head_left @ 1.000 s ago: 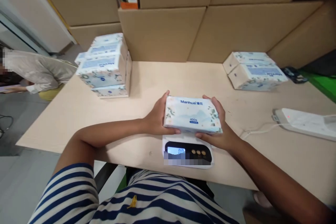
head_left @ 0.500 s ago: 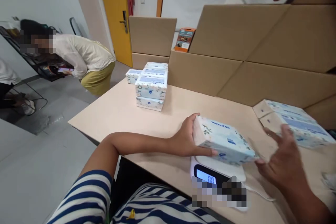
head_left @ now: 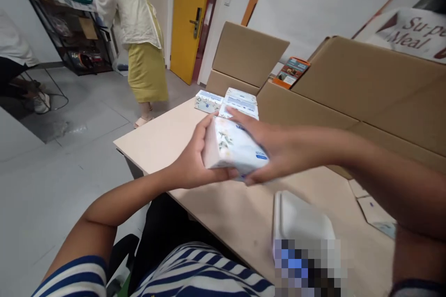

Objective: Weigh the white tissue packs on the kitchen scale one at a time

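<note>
A white tissue pack (head_left: 239, 144) with a leafy print and blue lettering is held above the table, slightly tilted. My left hand (head_left: 195, 158) grips its left end, the thumb along the near side. Across the pack's right part lies my right hand (head_left: 266, 144), fingers over the far edge and thumb at the near lower edge. Behind them, more tissue packs (head_left: 240, 97) stand stacked, partly hidden by my right hand. A white digital scale (head_left: 303, 218) rests on the table to the right of my hands, its display blurred out.
Large cardboard boxes (head_left: 376, 88) line the table's back edge. At the right, tissue packs (head_left: 378, 211) show partly beneath my right arm. A person in a yellow skirt (head_left: 144, 72) stands on the floor at the left, near a dark shelf (head_left: 78, 39). The table's left corner (head_left: 120, 141) borders the floor.
The tissue pack has moved left from above the scale. My right hand, beside the pack's right end before, now grips it too. The bent-over person now stands upright, and the view has shifted.
</note>
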